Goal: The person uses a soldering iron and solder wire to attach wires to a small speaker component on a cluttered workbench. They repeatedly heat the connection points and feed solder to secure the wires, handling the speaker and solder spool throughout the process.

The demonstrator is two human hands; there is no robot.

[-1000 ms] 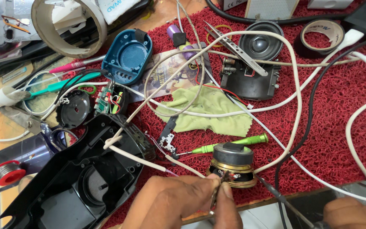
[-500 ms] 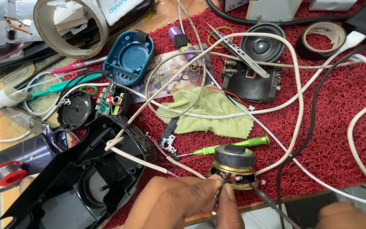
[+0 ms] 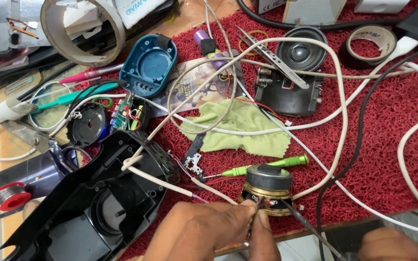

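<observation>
My left hand [image 3: 214, 232] pinches wire against the loose speaker [image 3: 268, 186], steadying the joint. My right hand [image 3: 395, 245], fingers closed, angles the soldering iron [image 3: 306, 224] there.

White printed package [image 3: 136, 7] at top edge, white boxes [image 3: 313, 8] top right, picture card [image 3: 194, 82] under cables

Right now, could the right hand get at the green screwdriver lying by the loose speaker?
Probably yes: the right hand sits low at the mat's edge and the green screwdriver lies uncovered, though white cables and the soldering tool it holds complicate the path.
</observation>
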